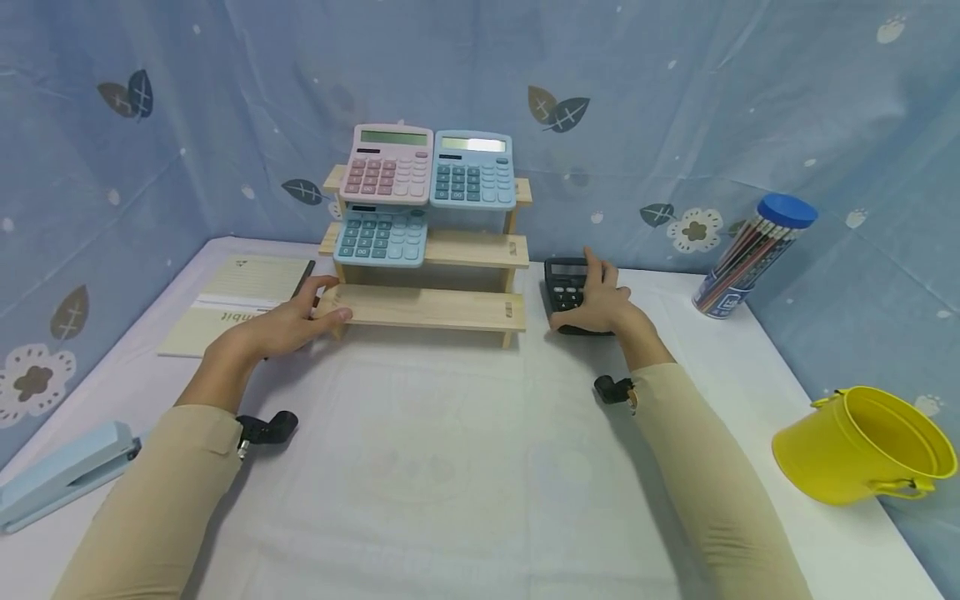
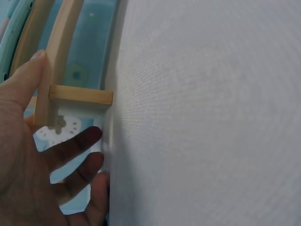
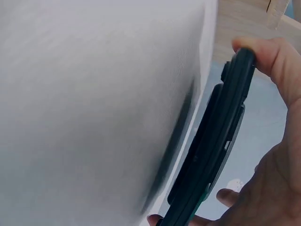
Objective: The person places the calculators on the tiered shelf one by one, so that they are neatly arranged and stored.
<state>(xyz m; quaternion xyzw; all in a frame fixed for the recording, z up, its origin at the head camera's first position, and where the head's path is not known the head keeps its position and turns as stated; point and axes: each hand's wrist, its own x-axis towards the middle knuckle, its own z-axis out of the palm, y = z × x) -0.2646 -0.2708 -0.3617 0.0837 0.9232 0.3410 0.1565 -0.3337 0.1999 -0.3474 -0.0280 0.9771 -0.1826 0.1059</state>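
My left hand [image 1: 279, 329] is at the left end of a three-tier wooden rack [image 1: 431, 307], pinching the bottom plank [image 2: 63, 49] between thumb and index finger; the other fingers spread loosely beside it. My right hand [image 1: 603, 307] grips a black calculator [image 1: 562, 292] by its edges, right of the rack. In the right wrist view the thumb presses one end of this calculator [image 3: 211, 136], with a shadow on the white tabletop beside it. On the top tier lean a pink calculator [image 1: 388, 165] and a blue calculator [image 1: 472, 170]; another blue calculator [image 1: 381, 237] leans on the middle tier's left side.
Behind the left hand lie an open notebook [image 1: 217, 312] and a dark pen [image 1: 303, 277]. A light blue stapler [image 1: 67, 471] is at front left. To the right stand a tub of pencils [image 1: 746, 262] with a blue lid and a yellow bucket [image 1: 825, 450]. Patterned blue cloth encloses the table.
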